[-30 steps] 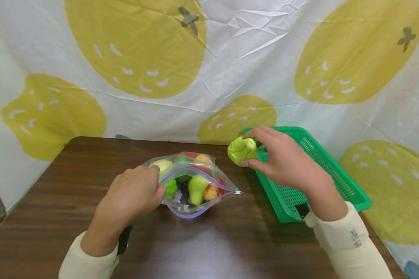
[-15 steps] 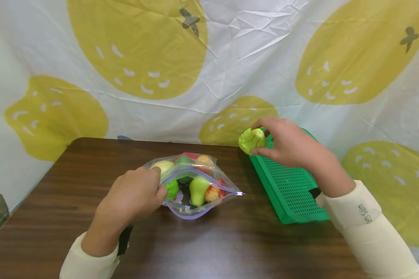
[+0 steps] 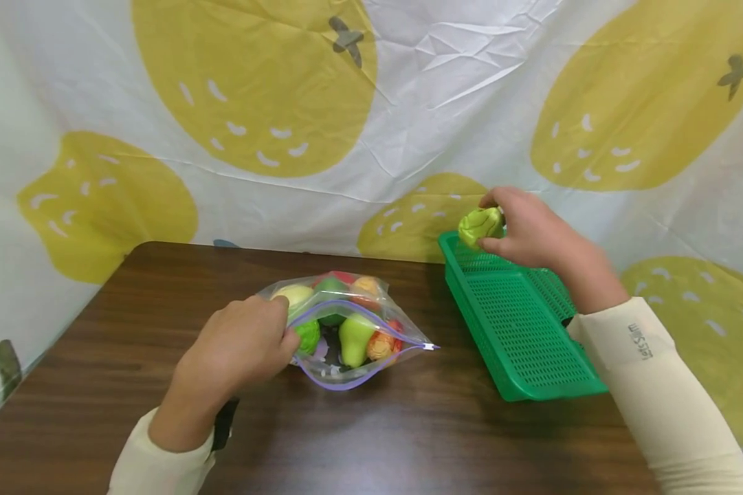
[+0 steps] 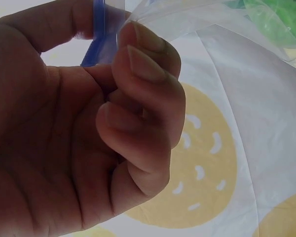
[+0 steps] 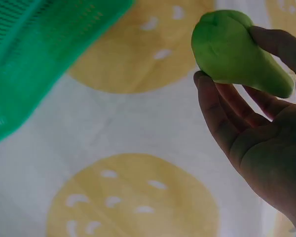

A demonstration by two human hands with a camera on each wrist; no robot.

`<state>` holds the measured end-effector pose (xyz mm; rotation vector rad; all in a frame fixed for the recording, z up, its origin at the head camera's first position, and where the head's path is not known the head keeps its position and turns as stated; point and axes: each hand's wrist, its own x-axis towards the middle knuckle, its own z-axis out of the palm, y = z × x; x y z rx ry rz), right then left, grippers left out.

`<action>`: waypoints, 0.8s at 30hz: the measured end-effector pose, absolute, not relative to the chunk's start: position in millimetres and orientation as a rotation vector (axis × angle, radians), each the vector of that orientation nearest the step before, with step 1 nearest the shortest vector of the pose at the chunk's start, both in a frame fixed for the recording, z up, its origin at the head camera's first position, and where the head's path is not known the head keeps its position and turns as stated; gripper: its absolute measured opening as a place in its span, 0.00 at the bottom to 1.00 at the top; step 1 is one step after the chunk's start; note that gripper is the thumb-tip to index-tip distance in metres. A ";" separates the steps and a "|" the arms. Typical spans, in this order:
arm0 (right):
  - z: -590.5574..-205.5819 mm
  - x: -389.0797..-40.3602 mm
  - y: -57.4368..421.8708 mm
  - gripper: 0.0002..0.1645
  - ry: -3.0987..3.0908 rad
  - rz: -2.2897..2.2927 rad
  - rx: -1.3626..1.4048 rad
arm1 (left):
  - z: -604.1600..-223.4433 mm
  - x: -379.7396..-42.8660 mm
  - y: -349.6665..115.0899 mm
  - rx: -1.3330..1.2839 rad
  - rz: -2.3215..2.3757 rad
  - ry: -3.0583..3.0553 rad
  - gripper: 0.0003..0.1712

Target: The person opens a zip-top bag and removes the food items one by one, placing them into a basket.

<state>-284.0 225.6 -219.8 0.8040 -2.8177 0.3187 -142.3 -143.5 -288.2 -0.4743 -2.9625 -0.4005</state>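
Note:
My right hand (image 3: 538, 230) holds a yellow-green toy vegetable (image 3: 479, 227) above the far end of the green basket (image 3: 478, 330). In the right wrist view this vegetable (image 5: 232, 49) has a creased, broad end and a narrower end, gripped between thumb and fingertips. On the left, my left hand (image 3: 238, 344) pinches the edge of a clear zip bag (image 3: 346, 387), its mouth spread apart. Inside lie a green pear (image 3: 355, 338), a leafy green piece (image 3: 307, 337), an orange-red piece (image 3: 382, 344) and other toy produce. The left wrist view shows the blue zip strip (image 4: 98, 29) at my curled fingers.
A dark wooden table (image 3: 408, 440) carries the bag and, to its right, the mesh basket. Behind the table hangs a white cloth (image 3: 445, 103) printed with yellow lemons. A white slider (image 3: 429, 346) sits at the right end of the bag's zip.
My right hand has moved right and farther back with the toy vegetable, from beside the basket's left rim to over its far end. My left hand keeps its hold on the bag.

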 end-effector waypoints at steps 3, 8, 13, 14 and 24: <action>-231.5 -296.6 231.8 0.32 -2.819 0.321 0.785 | -288.0 -142.3 -143.5 -0.471 -0.404 -2.966 0.10; -250.4 -313.4 240.7 0.30 -2.820 0.319 0.764 | -288.1 -142.8 -143.4 -0.461 -0.403 -2.973 0.10; -267.5 -322.9 246.9 0.28 -2.863 0.360 0.707 | -289.4 -142.8 -143.6 -0.463 -0.405 -2.972 0.10; -271.0 -324.8 248.1 0.28 -2.875 0.359 0.695 | -289.6 -142.6 -143.6 -0.465 -0.405 -2.971 0.10; -299.5 -337.6 252.7 0.28 -3.036 0.290 0.555 | -287.6 -141.4 -142.7 -0.456 -0.399 -2.963 0.09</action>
